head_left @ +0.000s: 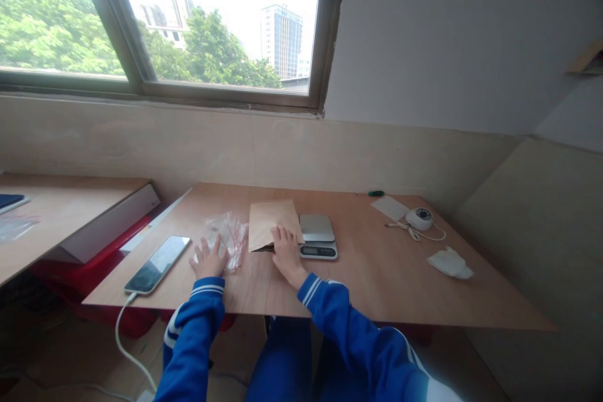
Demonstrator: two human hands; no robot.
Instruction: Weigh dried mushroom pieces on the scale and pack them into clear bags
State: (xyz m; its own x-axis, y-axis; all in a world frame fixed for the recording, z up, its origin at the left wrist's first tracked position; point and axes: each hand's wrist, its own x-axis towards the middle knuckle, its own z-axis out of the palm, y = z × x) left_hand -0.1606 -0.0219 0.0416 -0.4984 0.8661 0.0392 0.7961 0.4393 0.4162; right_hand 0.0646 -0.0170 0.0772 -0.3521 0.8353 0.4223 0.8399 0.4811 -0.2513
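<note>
My left hand (210,259) lies with its fingers spread over the right part of a bare patch of table and the edge of some clear zip bags (232,232) with red seal lines. My right hand (287,254) is closed over the near edge of a brown paper envelope (268,220); its fingers lie on top and the thumb's hold is partly hidden. A dark gap shows under the envelope's near edge. Just right of it stands a small digital scale (317,229) with a metal plate, slightly overlapped by the envelope's corner.
A phone (157,265) with a white charging cable (121,333) lies at the left. On the right are a white dome camera (419,218) with its cable, a white card (390,208), a green-handled tool (376,193) and a crumpled white bag (450,262). Another table (70,201) stands left.
</note>
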